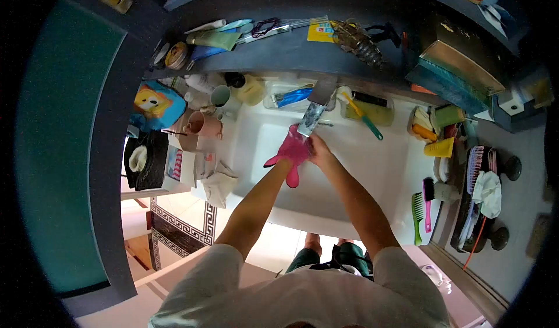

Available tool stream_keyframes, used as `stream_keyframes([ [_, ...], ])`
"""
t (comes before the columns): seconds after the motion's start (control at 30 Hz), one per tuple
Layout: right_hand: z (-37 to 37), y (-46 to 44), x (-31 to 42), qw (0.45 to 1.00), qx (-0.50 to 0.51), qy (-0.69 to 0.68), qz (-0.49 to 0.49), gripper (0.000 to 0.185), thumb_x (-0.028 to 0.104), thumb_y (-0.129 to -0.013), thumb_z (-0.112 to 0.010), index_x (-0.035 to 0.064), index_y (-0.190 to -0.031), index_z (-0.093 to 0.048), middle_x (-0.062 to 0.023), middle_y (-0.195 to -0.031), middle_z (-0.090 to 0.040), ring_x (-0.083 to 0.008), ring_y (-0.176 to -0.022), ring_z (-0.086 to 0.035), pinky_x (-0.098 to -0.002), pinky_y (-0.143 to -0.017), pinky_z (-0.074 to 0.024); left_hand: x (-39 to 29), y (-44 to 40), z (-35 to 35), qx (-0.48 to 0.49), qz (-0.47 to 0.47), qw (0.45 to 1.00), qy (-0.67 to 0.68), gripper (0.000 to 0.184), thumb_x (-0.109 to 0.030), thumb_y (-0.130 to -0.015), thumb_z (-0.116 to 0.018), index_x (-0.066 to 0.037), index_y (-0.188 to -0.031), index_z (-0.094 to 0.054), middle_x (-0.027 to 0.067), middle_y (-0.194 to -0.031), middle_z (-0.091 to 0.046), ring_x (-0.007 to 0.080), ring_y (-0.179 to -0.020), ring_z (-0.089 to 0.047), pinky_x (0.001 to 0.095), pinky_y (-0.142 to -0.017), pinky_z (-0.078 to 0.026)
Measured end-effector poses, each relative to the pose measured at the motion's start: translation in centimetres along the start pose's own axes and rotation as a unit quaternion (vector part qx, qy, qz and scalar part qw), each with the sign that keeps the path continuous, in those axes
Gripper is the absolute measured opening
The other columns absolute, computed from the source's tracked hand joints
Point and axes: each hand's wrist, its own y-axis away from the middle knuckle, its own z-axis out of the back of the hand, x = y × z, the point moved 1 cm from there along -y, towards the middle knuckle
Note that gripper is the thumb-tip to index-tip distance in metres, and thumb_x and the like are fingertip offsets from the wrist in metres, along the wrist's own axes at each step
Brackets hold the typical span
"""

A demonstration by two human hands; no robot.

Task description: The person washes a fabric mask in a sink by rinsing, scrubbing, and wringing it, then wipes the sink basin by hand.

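Note:
Under the metal faucet (312, 118), over the white sink (355, 179), is a pink floppy item (293, 151) with rounded flaps and dark edges; I cannot make out its exact kind. My left forearm runs up to it, and the pink material covers my left hand, so those fingers are hidden. My right hand (317, 149) is closed against the item's right side, just below the faucet's end. Its fingertips are partly hidden.
Cups, including a pink one (204, 124), and bottles crowd the sink's left rim. A green and yellow toothbrush (364, 118) lies at the back. A green comb (417, 217) and a pink-handled brush (428, 203) rest on the right rim. A cluttered shelf (273, 54) runs behind.

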Motion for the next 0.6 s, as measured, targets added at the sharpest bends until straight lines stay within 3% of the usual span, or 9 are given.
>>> stream_keyframes([
  [0.03, -0.4, -2.1, -0.7, 1.0, 0.011, 0.001, 0.008, 0.03, 0.028, -0.08, -0.066, 0.0037, -0.097, -0.059, -0.012, -0.086, -0.062, -0.0213, -0.07, -0.061, -0.0329, -0.064, -0.0513, 0.2, 0.2, 0.4, -0.004, -0.001, 1.0, 0.003, 0.038, -0.021, -0.084, -0.046, -0.01, -0.121, -0.05, 0.0143, -0.112, -0.053, 0.0286, -0.102, -0.054, 0.0397, -0.09, -0.041],
  [0.13, -0.6, -6.3, -1.9, 0.987, -0.139, -0.033, 0.074, 0.017, 0.019, -0.08, -0.065, 0.0041, -0.086, -0.06, -0.0097, -0.078, -0.062, -0.0216, -0.06, -0.06, -0.0324, -0.054, -0.0487, 0.0, 2.0, 2.6, 0.002, 0.009, 1.0, 0.002, 0.038, -0.023, -0.087, -0.045, -0.01, -0.123, -0.049, 0.0142, -0.115, -0.053, 0.0279, -0.104, -0.054, 0.04, -0.092, -0.04],
  [0.2, 1.7, -11.2, -4.2, 0.985, -0.061, -0.101, 0.126, 0.012, 0.015, -0.08, -0.064, 0.0039, -0.081, -0.061, -0.0086, -0.074, -0.062, -0.022, -0.054, -0.057, -0.0327, -0.048, -0.046, 0.2, 4.3, 4.2, 0.012, 0.029, 0.999, 0.006, 0.039, -0.024, -0.088, -0.044, -0.01, -0.124, -0.049, 0.0141, -0.117, -0.053, 0.0275, -0.106, -0.054, 0.0402, -0.093, -0.04],
  [0.37, -1.4, -1.5, -0.8, 0.978, -0.155, -0.117, 0.073, 0.015, 0.019, -0.082, -0.065, 0.0062, -0.089, -0.061, -0.0076, -0.08, -0.062, -0.0211, -0.065, -0.06, -0.0359, -0.054, -0.0488, 5.1, 11.1, 9.1, -0.016, 0.085, 0.99, 0.108, 0.039, -0.027, -0.092, -0.042, -0.011, -0.127, -0.048, 0.0138, -0.123, -0.054, 0.0264, -0.11, -0.054, 0.0406, -0.096, -0.04],
  [0.47, 2.5, -6.0, -3.0, 0.982, -0.016, -0.135, 0.13, 0.02, 0.024, -0.083, -0.065, 0.0078, -0.093, -0.06, -0.0055, -0.081, -0.061, -0.0209, -0.071, -0.06, -0.038, -0.059, -0.0499, 7.5, 12.7, 11.6, -0.066, 0.117, 0.961, 0.241, 0.042, -0.036, -0.096, -0.038, -0.013, -0.129, -0.047, 0.0126, -0.129, -0.051, 0.0264, -0.115, -0.051, 0.0432, -0.101, -0.037],
  [0.53, 2.9, -4.6, -3.1, 0.991, -0.011, -0.088, 0.101, 0.022, 0.028, -0.084, -0.065, 0.0083, -0.093, -0.06, -0.0041, -0.081, -0.061, -0.021, -0.071, -0.06, -0.0376, -0.06, -0.05, 6.7, 12.9, 9.1, -0.057, 0.161, 0.932, 0.321, 0.049, -0.045, -0.094, -0.039, -0.013, -0.129, -0.047, 0.0131, -0.129, -0.05, 0.03, -0.116, -0.05, 0.044, -0.101, -0.037],
  [0.6, 2.7, -1.4, -3.0, 0.994, -0.004, 0.019, 0.106, 0.025, 0.031, -0.085, -0.064, 0.008, -0.093, -0.059, -0.0044, -0.08, -0.061, -0.0215, -0.071, -0.06, -0.0373, -0.062, -0.0496, 3.1, 11.0, 3.6, -0.146, 0.209, 0.93, 0.266, 0.053, -0.05, -0.092, -0.037, -0.012, -0.129, -0.046, 0.0132, -0.126, -0.052, 0.0338, -0.112, -0.051, 0.0451, -0.098, -0.04],
])
